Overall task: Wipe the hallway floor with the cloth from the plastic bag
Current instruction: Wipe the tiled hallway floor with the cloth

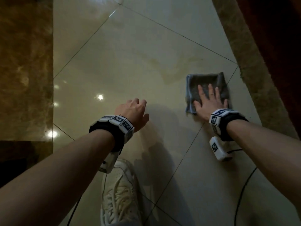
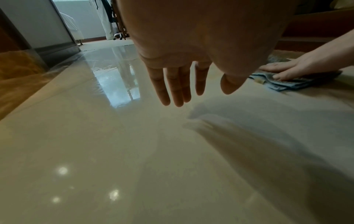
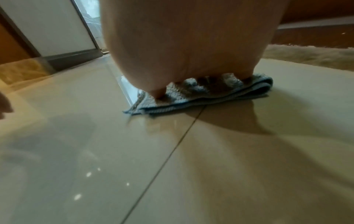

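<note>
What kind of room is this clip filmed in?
Most likely a hallway in a home: glossy cream floor tiles, a shaggy rug along one edge, and a doorway at the far end opening onto a brighter room.

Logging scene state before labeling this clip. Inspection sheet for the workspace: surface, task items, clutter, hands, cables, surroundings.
Surface: glossy beige tiled floor, dark grout lines, faint yellowish smear left of and beyond the cloth.
Job's things: folded blue-grey cloth flat on the floor; plastic bag not seen.
Clutter: nothing seen.
Hands: right hand pressed flat on the cloth, fingers spread; left hand empty, fingers relaxed, above the floor.
Cables: black cable trailing from the right wrist unit across the floor.
Surroundings: shaggy rug edge right, brown marble strip left, white shoe near.
</note>
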